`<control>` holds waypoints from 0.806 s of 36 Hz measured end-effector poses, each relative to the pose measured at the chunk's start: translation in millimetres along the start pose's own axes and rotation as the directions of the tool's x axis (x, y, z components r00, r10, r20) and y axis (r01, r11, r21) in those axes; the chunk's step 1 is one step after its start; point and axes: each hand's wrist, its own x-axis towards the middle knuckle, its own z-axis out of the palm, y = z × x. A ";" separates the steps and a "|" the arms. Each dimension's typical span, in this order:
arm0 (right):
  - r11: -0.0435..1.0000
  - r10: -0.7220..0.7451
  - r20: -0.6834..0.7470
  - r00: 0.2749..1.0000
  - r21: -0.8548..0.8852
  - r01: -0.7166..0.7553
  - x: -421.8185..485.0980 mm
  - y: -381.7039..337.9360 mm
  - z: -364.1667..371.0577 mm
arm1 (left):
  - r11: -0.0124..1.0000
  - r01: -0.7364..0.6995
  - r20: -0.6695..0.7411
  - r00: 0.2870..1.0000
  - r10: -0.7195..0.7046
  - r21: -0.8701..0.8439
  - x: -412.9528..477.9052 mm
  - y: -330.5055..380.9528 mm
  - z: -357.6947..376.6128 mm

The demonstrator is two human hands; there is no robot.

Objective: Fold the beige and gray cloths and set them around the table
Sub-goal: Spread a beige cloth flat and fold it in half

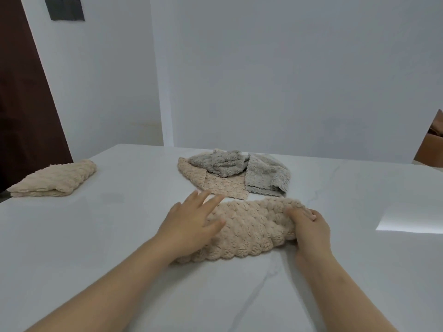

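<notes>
Beige cloth (pixel 249 233), doubled into a thick, nubbly band, lies across the near middle of the white counter (pixel 96 236), its length running roughly from 8 o'clock to 2 o'clock. The left hand (pixel 191 224) rests flat on the band's 9 o'clock end, its fingers (pixel 211 200) straight and spread, gripping nothing, with the tips reaching toward 1 o'clock. The right hand (pixel 311 232) is at the 3 o'clock end, its fingers (pixel 299 213) curled over the top of the cloth and gripping that end, which bunches up beneath them. Both bare forearms come in from 6 o'clock. Taking the band as the centre of the dial, a loose heap sits just beyond it at 12 o'clock. A flat beige cloth (pixel 215 184) lies lowest there, its near corner just beside the band's far edge. Two gray cloths (pixel 223 164) lie crumpled on and beside it, one on top and one off toward 1 o'clock. Well apart at 10 o'clock, near the counter's left edge, a folded beige cloth (pixel 55 180) lies as a tidy stack. A bright patch of reflected light (pixel 407 216) shows on the counter at 3 o'clock. Behind stands a pale wall (pixel 287 80), with a dark door (pixel 24 92) at 10 o'clock.
</notes>
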 end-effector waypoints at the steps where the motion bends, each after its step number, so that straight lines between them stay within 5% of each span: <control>1: 1.000 0.004 0.013 1.000 0.018 -0.004 0.5 1.4 1.4 | 0.998 0.002 0.065 0.998 -0.006 0.063 -1.0 -3.9 2.9; 5: 0.997 -0.024 0.084 0.996 0.076 0.017 -0.4 4.1 5.3 | 0.982 0.008 0.168 0.985 -0.041 0.188 -6.6 -11.0 23.3; 11: 0.859 -0.374 0.214 0.902 -0.287 0.424 -21.9 -12.1 22.9 | 0.991 0.022 0.045 0.999 -0.029 0.136 -11.3 -15.1 33.6; 17: 0.714 -0.444 0.385 0.809 -0.393 0.579 -51.8 -20.4 61.6 | 0.963 0.132 -0.353 0.912 -0.211 -0.234 -21.8 -15.7 18.1; 19: 0.616 -0.496 0.434 0.752 -0.434 0.657 -59.1 -11.7 72.5 | 0.874 0.130 -0.314 0.900 -0.303 -0.469 -24.4 -19.4 13.7; 21: 0.462 -0.536 0.505 0.677 -0.495 0.736 -66.0 2.3 81.3 | 0.681 0.126 -0.211 0.896 -0.390 -0.721 -25.9 -23.2 9.8; 24: 0.202 -0.543 0.611 0.577 -0.572 0.795 -70.5 18.2 86.2 | 0.442 0.147 -0.089 0.878 -0.471 -0.885 -21.6 -32.9 5.6; 29: 0.021 -0.480 0.721 0.500 -0.560 0.828 -74.9 25.1 85.9 | 0.368 0.148 -0.030 0.899 -0.436 -0.918 -19.0 -37.6 2.7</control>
